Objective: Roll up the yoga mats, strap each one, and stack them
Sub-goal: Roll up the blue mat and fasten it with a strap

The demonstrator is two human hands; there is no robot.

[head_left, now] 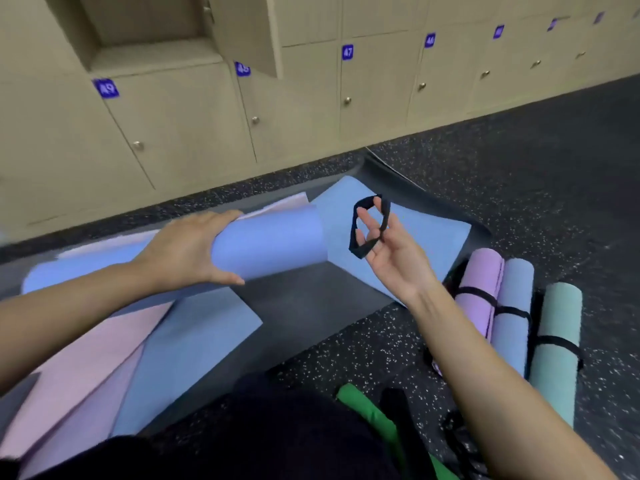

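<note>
Left hand grasps the periwinkle rolled mat, fingers over the top and thumb under, mid-left of the scene; the roll's right end sticks out free, its left end lies across the flat mats

Right hand is palm up just right of that roll end, apart from it, holding a black strap loop stretched open around its partly curled fingers and thumb; the loop is in the air, not on the roll

Under the hands: a dark grey mat flat on the floor, a light blue mat flat on it far right, another blue mat near left, pink mats at the near left edge, overlapping

Right of the right forearm: three rolled mats side by side, touching, on the speckled black floor: purple roll, blue roll, teal roll, each with a black band around it

Near right, a green item and loose black straps, blurred

Far side: beige lockers with blue number tags 49, 47, 46; one locker door stands open far left
</note>
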